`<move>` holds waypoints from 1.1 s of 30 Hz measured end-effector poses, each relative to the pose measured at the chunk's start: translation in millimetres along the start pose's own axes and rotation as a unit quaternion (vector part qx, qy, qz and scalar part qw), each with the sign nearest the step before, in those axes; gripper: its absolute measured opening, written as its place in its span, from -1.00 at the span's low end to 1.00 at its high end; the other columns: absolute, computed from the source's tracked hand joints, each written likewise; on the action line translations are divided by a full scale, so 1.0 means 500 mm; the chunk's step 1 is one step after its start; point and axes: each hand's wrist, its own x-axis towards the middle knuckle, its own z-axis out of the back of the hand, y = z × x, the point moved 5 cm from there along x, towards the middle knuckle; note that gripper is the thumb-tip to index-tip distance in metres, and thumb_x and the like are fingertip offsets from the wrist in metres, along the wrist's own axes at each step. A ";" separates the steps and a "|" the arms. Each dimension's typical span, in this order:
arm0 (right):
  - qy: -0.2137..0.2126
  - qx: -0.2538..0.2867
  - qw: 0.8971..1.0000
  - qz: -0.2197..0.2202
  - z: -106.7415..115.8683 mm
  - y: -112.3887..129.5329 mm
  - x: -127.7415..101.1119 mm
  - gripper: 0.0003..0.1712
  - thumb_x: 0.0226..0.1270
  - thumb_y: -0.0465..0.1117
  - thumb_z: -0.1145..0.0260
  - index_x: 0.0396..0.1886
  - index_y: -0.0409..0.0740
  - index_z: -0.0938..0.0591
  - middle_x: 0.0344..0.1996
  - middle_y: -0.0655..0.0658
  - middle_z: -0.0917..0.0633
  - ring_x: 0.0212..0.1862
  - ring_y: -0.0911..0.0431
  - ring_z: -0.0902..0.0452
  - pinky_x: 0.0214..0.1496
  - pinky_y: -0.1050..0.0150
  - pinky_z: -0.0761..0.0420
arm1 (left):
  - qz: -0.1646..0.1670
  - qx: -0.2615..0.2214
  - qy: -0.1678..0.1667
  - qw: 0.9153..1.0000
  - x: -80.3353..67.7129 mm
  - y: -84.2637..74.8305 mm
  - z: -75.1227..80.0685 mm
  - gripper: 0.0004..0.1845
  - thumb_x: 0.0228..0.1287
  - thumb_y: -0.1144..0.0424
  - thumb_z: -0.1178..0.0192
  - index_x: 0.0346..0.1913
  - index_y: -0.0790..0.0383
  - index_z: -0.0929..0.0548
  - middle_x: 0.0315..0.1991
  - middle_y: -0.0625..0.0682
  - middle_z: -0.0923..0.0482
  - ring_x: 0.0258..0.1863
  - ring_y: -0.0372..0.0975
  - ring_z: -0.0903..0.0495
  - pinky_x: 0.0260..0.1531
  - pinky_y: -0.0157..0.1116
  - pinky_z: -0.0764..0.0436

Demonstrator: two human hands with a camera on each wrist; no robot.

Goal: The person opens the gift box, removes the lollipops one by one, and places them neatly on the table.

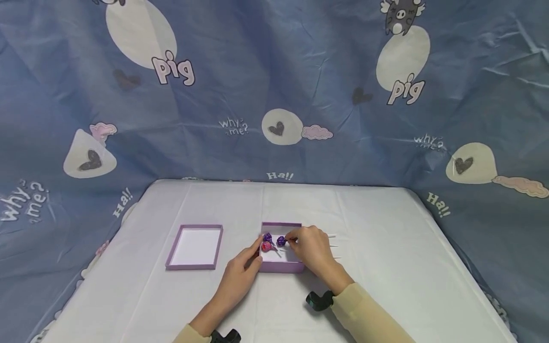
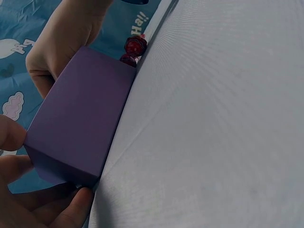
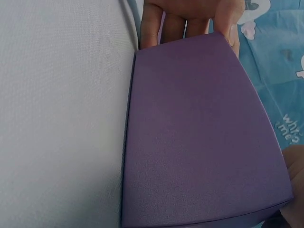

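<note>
Cream right sleeve (image 1: 369, 314) nearest; right hand (image 1: 314, 248) pinches purple-wrapped lollipop (image 1: 280, 241) over open purple box (image 1: 280, 267); left hand (image 1: 238, 276) grips box's left side. Poor angle could jam lollipop against box; weak left hold could let box slide.

The person's left forearm (image 1: 212, 312) stretches from the near side toward the far right, bare below a pale yellow sleeve (image 1: 191, 334). I see the left hand (image 1: 241, 271) set with its fingers extended far and rightward, the thumb standing apart from the forefinger. From the near right, the right forearm (image 1: 338, 280) slants leftward and far, its wrist uncovered too. The right hand (image 1: 313, 247) has its back uppermost and its thumb and forefinger pinching, tips pointed left. The hands work near each other, without touching.
</note>
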 end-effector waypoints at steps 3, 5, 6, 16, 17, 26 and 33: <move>-0.006 -0.002 1.000 0.004 0.003 0.001 0.005 -0.85 0.08 -0.26 -0.54 -0.40 0.12 -0.87 -0.46 0.13 -0.79 -0.44 0.17 -0.68 -0.56 0.28 -0.56 | -0.001 0.002 0.003 1.000 0.004 0.000 0.002 -0.45 0.47 0.25 -0.20 0.46 -0.09 -0.43 0.31 -0.05 -0.51 0.31 -0.18 -0.46 0.31 -0.17 -0.43; -0.011 -0.001 1.000 0.002 0.006 0.004 0.006 -0.84 0.07 -0.26 -0.54 -0.40 0.13 -0.87 -0.46 0.13 -0.78 -0.47 0.20 -0.64 -0.58 0.29 -0.54 | -0.007 0.006 0.003 1.000 0.005 0.000 0.003 -0.45 0.47 0.24 -0.20 0.47 -0.08 -0.43 0.31 -0.05 -0.51 0.32 -0.19 -0.45 0.32 -0.16 -0.42; -0.011 0.002 1.000 0.001 0.008 0.005 0.008 -0.84 0.08 -0.26 -0.54 -0.39 0.13 -0.87 -0.46 0.12 -0.78 -0.50 0.22 -0.61 -0.60 0.30 -0.51 | -0.010 0.007 0.003 1.000 0.006 -0.001 0.005 -0.45 0.47 0.23 -0.19 0.47 -0.08 -0.43 0.31 -0.05 -0.52 0.32 -0.19 -0.45 0.32 -0.16 -0.41; 0.004 0.074 0.997 -0.033 0.037 0.008 0.015 -0.89 0.19 -0.23 -0.51 -0.34 0.11 -0.86 -0.42 0.10 -0.80 -0.70 0.35 -0.23 -0.72 0.39 -0.23 | -0.007 0.007 0.007 1.000 0.002 -0.003 0.010 -0.45 0.50 0.20 -0.17 0.49 -0.09 -0.40 0.32 -0.07 -0.50 0.32 -0.22 -0.43 0.32 -0.19 -0.41; 0.003 0.082 0.996 -0.041 0.042 0.007 0.014 -0.89 0.19 -0.23 -0.51 -0.34 0.11 -0.86 -0.42 0.10 -0.80 -0.72 0.35 -0.18 -0.74 0.39 -0.19 | -0.011 0.005 0.009 1.000 0.002 -0.004 0.009 -0.45 0.50 0.21 -0.17 0.49 -0.07 -0.40 0.32 -0.05 -0.50 0.32 -0.21 -0.44 0.32 -0.18 -0.42; 0.009 0.117 0.991 -0.067 0.068 0.001 0.014 -0.89 0.24 -0.21 -0.48 -0.32 0.12 -0.86 -0.43 0.13 -0.78 -0.77 0.34 0.01 -0.74 0.38 -0.08 | -0.027 0.009 0.004 1.000 0.004 -0.003 0.008 -0.47 0.48 0.21 -0.19 0.46 -0.06 -0.44 0.30 -0.06 -0.52 0.30 -0.19 -0.47 0.29 -0.13 -0.46; 0.006 0.125 0.990 -0.064 0.094 -0.007 0.018 -0.89 0.25 -0.21 -0.48 -0.32 0.14 -0.85 -0.39 0.17 -0.78 -0.78 0.30 0.00 -0.70 0.33 -0.15 | -0.030 0.007 0.003 1.000 -0.001 -0.004 0.009 -0.47 0.48 0.21 -0.19 0.47 -0.05 -0.44 0.30 -0.04 -0.53 0.31 -0.16 -0.46 0.30 -0.09 -0.44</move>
